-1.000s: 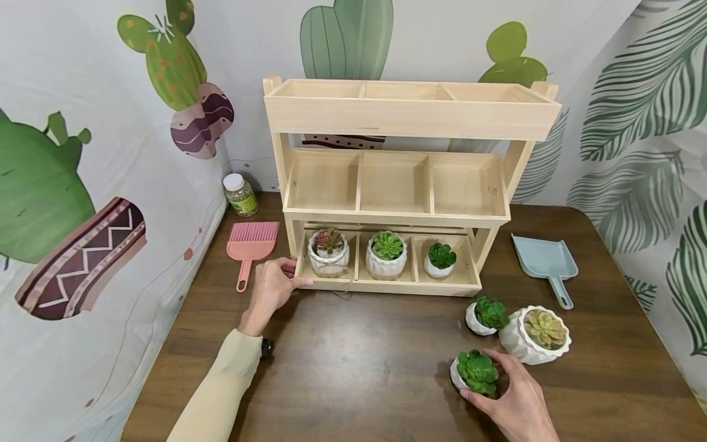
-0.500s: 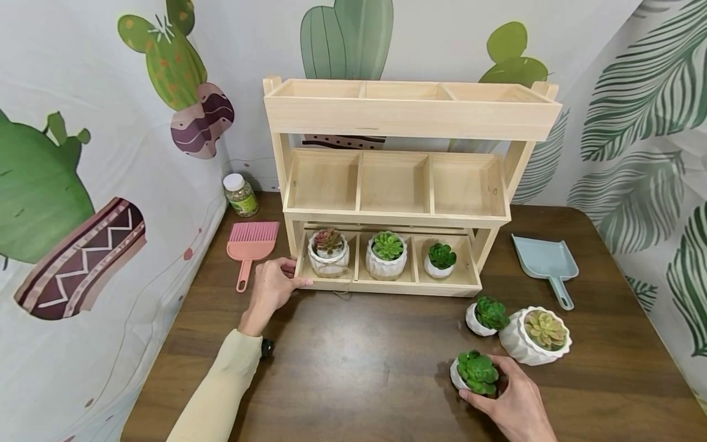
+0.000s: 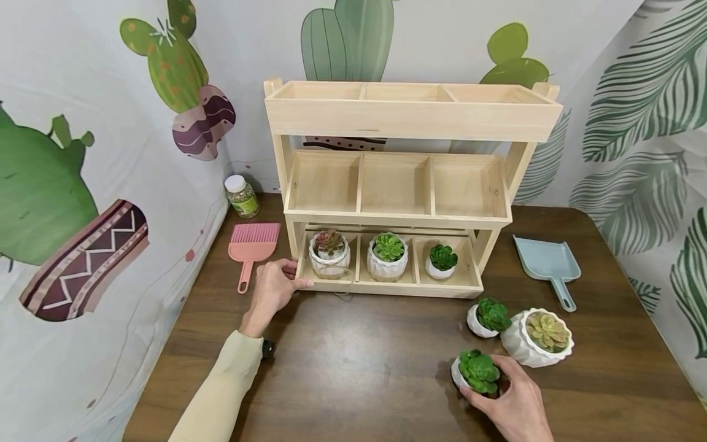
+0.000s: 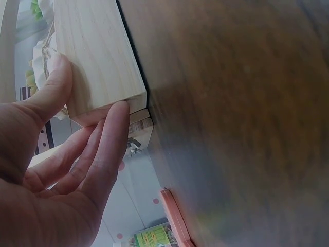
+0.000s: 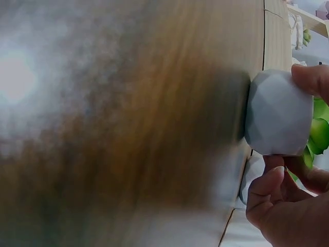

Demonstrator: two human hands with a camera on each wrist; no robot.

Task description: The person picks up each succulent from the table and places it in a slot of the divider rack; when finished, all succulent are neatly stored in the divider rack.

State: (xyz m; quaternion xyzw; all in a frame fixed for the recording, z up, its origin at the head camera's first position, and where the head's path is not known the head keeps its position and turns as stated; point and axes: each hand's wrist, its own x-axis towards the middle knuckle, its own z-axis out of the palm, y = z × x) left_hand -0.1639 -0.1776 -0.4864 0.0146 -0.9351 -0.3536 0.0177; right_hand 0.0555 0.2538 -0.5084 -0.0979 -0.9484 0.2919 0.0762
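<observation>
My left hand (image 3: 272,291) holds the front left corner of the bottom tray of a wooden plant stand (image 3: 386,286). In the left wrist view the thumb lies over the tray board (image 4: 97,56) and the fingers bear on its end. My right hand (image 3: 518,396) grips a small potted succulent (image 3: 478,372) between thumb and fingers, at the front right of the table. In the right wrist view its white faceted pot (image 5: 280,113) appears on or just above the tabletop; I cannot tell which. Another small potted succulent (image 3: 488,317) and a larger pale one (image 3: 538,336) stand behind it.
Three potted succulents fill the bottom tray: a reddish one (image 3: 329,253), a light green one (image 3: 388,256) and a small dark green one (image 3: 441,261). A pink brush (image 3: 253,245) and a jar (image 3: 242,196) lie left; a blue dustpan (image 3: 548,261) lies right.
The right index finger has shifted slightly on the small potted succulent. The left hand keeps its place on the tray, and the whole view has moved very slightly.
</observation>
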